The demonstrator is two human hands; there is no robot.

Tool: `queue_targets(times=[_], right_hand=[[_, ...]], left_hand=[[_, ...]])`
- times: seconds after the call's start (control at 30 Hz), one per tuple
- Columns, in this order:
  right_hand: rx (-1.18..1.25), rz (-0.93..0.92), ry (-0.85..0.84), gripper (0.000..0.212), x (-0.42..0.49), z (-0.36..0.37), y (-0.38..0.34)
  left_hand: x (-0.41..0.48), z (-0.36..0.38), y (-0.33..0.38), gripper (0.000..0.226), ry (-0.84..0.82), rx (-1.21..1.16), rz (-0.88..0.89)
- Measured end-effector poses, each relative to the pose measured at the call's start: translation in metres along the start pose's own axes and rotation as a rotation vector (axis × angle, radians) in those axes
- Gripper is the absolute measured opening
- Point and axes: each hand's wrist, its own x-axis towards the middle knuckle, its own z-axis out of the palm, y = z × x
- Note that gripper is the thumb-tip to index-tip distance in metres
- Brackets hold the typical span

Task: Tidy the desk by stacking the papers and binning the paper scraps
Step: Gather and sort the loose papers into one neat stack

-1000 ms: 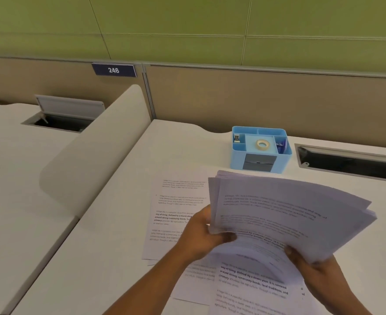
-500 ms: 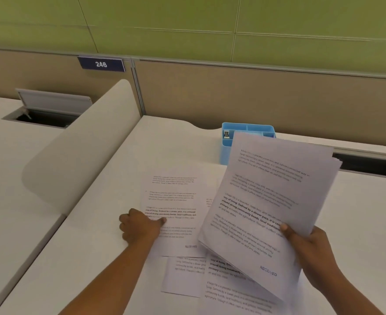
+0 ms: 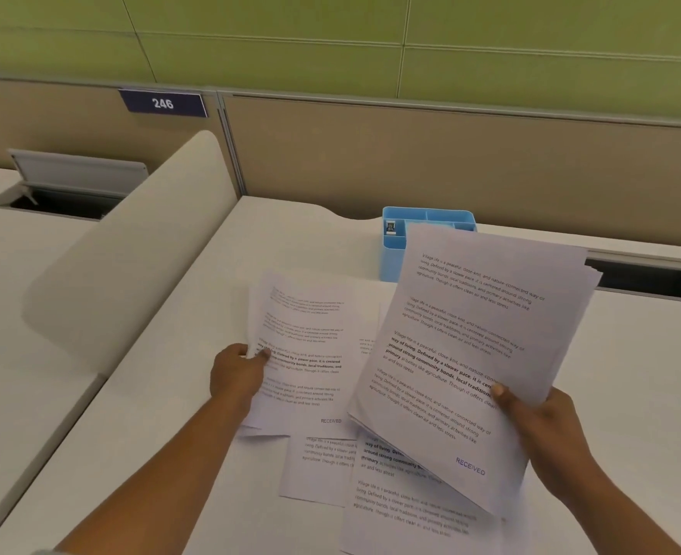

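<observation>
2 bare forearms [image 3: 158, 474]; left hand [image 3: 236, 372], right hand [image 3: 547, 422].

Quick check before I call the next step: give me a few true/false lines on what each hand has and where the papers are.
1. The right hand holds a stack of printed sheets lifted off the desk. True.
2. The left hand lies flat and empty on the desk. False: it pinches the left edge of a printed sheet that lies on the desk.
3. Every paper is already in the held stack. False: loose sheets lie spread on the desk under and beside it.
4. The blue organizer is partly hidden behind the held stack. True.
</observation>
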Motion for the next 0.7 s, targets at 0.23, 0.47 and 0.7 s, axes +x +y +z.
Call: queue_targets(times=[0.23,0.47,0.7], right_hand=[[0.014,0.014,-0.019,0.014,0.003,-0.001,0.003],[-0.010,0.022,-0.021,0.014,0.002,-0.001,0.006],[-0.053,0.036,-0.024,0.009,-0.002,0.000,0.005]], left_hand=[[0.000,-0.035,0.017,0.017,0.074,0.109,0.256],[-0.010,-0.060,0.031,0.006,0.162,-0.020,0.377],[-0.010,-0.078,0.033,0.010,0.213,-0.067,0.429]])
